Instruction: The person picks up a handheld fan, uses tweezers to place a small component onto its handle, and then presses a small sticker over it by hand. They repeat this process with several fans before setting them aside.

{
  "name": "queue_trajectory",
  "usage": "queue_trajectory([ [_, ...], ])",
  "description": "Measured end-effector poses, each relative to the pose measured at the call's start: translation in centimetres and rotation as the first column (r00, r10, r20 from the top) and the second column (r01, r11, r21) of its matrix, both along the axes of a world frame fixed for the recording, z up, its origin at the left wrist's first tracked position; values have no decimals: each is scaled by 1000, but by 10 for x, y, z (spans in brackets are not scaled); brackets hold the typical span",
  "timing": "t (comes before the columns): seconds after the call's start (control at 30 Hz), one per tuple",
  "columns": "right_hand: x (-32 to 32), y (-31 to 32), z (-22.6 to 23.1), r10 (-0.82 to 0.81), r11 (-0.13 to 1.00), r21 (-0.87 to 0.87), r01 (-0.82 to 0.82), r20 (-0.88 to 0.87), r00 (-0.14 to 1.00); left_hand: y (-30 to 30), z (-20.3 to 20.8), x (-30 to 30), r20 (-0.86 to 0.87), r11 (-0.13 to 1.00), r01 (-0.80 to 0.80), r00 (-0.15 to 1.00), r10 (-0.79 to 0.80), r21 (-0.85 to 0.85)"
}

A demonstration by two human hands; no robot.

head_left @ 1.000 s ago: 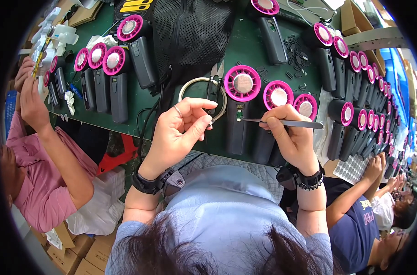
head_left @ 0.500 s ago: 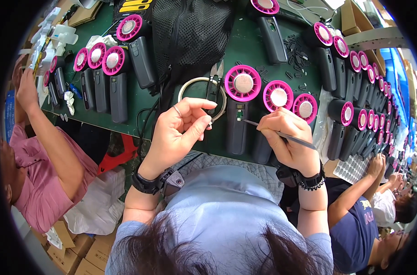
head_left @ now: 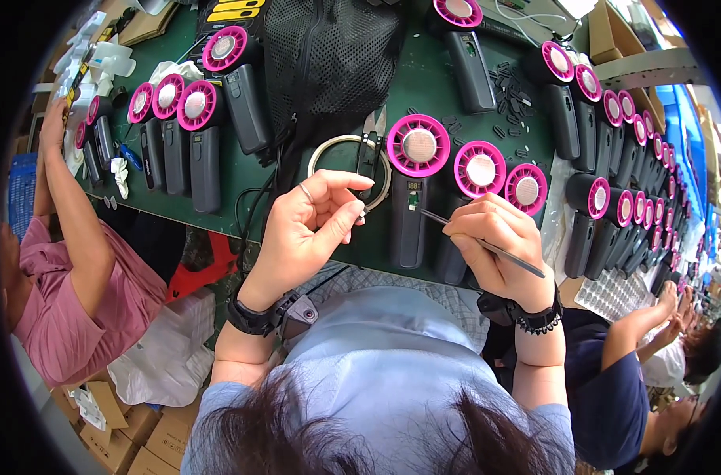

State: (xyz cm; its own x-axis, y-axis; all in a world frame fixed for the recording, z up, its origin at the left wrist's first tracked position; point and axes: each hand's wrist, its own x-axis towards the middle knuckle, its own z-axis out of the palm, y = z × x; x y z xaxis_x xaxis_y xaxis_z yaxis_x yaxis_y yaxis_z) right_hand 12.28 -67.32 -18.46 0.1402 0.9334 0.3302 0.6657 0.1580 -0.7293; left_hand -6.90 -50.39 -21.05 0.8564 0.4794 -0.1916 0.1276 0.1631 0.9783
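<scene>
My right hand [head_left: 499,249] grips thin metal tweezers [head_left: 463,234] whose tip touches the handle of a grey handheld fan with a pink round head [head_left: 417,146] lying on the green table [head_left: 297,170]. My left hand [head_left: 309,229] is raised beside it with thumb and fingertips pinched together; whether something tiny is between them I cannot tell. Two more pink-headed fans [head_left: 481,169] lie right of the first one. A roll of tape [head_left: 348,142] and small snips [head_left: 374,131] lie just beyond my left hand.
A black mesh bag [head_left: 329,55] sits at the back. Rows of fans [head_left: 174,107] lie left and along the right edge [head_left: 614,119]. Small dark parts [head_left: 511,79] are scattered. One person in pink [head_left: 67,261] works at left, another in dark blue [head_left: 637,356] at right.
My right hand turned the tweezers from lying level over the fans to pointing down-left, and brought the tip onto the first fan's handle. My left hand stayed pinched in place.
</scene>
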Motion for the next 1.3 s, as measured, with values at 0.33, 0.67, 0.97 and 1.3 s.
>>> queue_trajectory([
  [0.33,-4,-9,1,-98,994,27,108,-253,963,-7,10,7,-52,995,52,997,-57,-81],
  [0.67,-23,-14,-7,-155,962,144,230,-408,900,-18,14,16,37,997,28,999,-25,-72],
  [0.97,-34,-11,-17,-200,918,230,323,-435,878,-23,14,22,135,999,-46,990,50,-29],
  [1.3,-33,-10,-19,-195,911,265,316,-397,897,-24,16,25,166,997,-79,983,82,-23],
])
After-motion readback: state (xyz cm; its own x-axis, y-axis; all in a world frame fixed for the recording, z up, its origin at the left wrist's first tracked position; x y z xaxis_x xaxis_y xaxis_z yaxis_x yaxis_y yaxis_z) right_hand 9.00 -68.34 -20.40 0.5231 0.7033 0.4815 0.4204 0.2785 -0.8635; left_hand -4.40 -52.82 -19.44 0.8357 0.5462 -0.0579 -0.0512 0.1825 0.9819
